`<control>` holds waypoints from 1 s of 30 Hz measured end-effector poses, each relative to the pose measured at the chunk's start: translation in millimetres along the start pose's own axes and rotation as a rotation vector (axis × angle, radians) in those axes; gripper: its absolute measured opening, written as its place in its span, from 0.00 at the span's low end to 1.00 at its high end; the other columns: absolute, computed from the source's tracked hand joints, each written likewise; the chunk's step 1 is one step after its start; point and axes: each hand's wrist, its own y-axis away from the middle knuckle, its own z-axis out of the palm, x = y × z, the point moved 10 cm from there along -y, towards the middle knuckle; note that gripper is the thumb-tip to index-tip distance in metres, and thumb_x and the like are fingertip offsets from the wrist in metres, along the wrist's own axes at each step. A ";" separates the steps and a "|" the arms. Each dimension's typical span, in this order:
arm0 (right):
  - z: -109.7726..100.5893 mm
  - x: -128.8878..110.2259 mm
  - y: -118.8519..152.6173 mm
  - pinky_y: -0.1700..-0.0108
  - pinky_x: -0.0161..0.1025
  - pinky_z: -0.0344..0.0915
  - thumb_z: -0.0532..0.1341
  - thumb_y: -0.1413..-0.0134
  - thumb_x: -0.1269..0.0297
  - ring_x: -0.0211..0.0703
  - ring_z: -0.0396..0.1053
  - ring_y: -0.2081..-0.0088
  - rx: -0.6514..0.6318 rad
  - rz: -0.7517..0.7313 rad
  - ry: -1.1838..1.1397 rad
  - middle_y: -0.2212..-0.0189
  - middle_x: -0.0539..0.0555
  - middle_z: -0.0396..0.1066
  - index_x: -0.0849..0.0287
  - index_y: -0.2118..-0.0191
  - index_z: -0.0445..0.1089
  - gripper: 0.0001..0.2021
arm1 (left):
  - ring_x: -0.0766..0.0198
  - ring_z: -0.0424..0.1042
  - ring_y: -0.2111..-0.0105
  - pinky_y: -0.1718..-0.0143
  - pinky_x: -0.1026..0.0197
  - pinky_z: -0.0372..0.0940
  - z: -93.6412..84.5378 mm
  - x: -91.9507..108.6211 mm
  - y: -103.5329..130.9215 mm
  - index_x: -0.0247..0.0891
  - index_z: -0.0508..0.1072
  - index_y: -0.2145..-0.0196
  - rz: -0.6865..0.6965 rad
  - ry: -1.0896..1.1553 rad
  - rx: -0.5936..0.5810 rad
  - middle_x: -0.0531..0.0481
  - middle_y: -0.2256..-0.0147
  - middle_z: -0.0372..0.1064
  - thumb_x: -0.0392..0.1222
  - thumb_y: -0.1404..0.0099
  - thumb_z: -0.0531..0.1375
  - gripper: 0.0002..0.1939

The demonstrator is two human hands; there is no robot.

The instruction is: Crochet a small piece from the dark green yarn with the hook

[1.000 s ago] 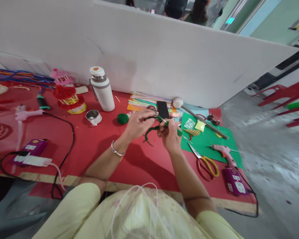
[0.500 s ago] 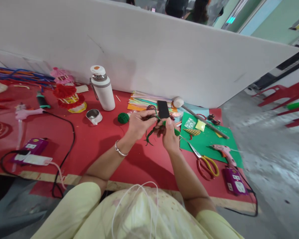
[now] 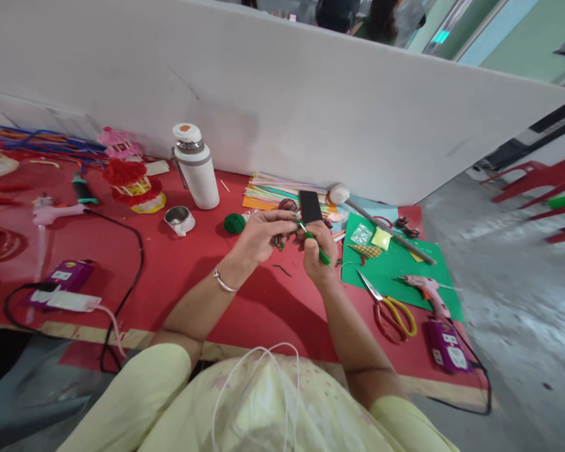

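My right hand (image 3: 318, 251) is closed around a crochet hook with a green handle (image 3: 324, 256). Its thin metal tip slants up and left toward my left hand (image 3: 258, 235). Between the fingers of that hand is a small piece of dark green yarn work (image 3: 278, 242), mostly covered by them. The hook's tip meets the yarn at my left fingertips, though the loop itself is too small to make out. Just left of my left hand rests a ball of green yarn (image 3: 234, 223). A black phone (image 3: 309, 206) lies behind my hands.
Scissors (image 3: 387, 307) and a pink glue gun (image 3: 428, 290) lie right, near a green sheet (image 3: 405, 276). A white thermos (image 3: 198, 172) and metal cup (image 3: 179, 220) stand left. Farther left are a purple power block (image 3: 68, 276) and its cable. A white panel (image 3: 273, 107) borders the red table.
The green yarn piece, which hung down between my hands, is now gathered up at my left fingers. The hook has turned in my right hand, its tip now pointing up-left.
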 end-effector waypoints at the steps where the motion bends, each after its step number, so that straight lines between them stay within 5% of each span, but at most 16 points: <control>1: -0.8 2.0 -2.0 0.61 0.43 0.73 0.54 0.27 0.42 0.45 0.75 0.65 -0.061 0.006 -0.015 0.69 0.53 0.74 0.54 0.62 0.75 0.23 | 0.72 0.64 0.84 0.81 0.67 0.56 -0.4 -1.1 -0.7 0.34 0.83 0.73 -0.033 -0.004 -0.025 0.53 0.82 0.70 0.36 0.58 0.75 0.11; 13: -16.3 -13.0 -12.9 0.46 0.48 0.79 0.64 0.32 0.52 0.51 0.79 0.43 -0.443 -0.258 0.129 0.41 0.63 0.77 0.50 0.40 0.74 0.18 | 0.72 0.65 0.82 0.79 0.66 0.60 0.3 -0.6 0.6 0.34 0.83 0.75 -0.113 -0.085 -0.108 0.52 0.80 0.71 0.33 0.58 0.74 0.09; 22: -28.8 -26.1 -17.0 0.50 0.41 0.80 0.68 0.33 0.56 0.48 0.83 0.51 -0.534 -0.354 0.387 0.49 0.59 0.83 0.53 0.43 0.78 0.17 | 0.71 0.65 0.84 0.81 0.66 0.58 -3.1 -5.3 -2.7 0.35 0.81 0.76 -0.141 -0.143 -0.103 0.55 0.84 0.66 0.34 0.58 0.72 0.07; 30: -34.8 -33.0 -17.7 0.49 0.44 0.80 0.64 0.30 0.60 0.49 0.83 0.50 -0.619 -0.332 0.345 0.48 0.60 0.83 0.54 0.42 0.78 0.14 | 0.70 0.65 0.84 0.81 0.66 0.57 -3.8 -8.9 -3.6 0.36 0.82 0.77 -0.136 -0.221 -0.114 0.53 0.84 0.68 0.35 0.59 0.70 0.07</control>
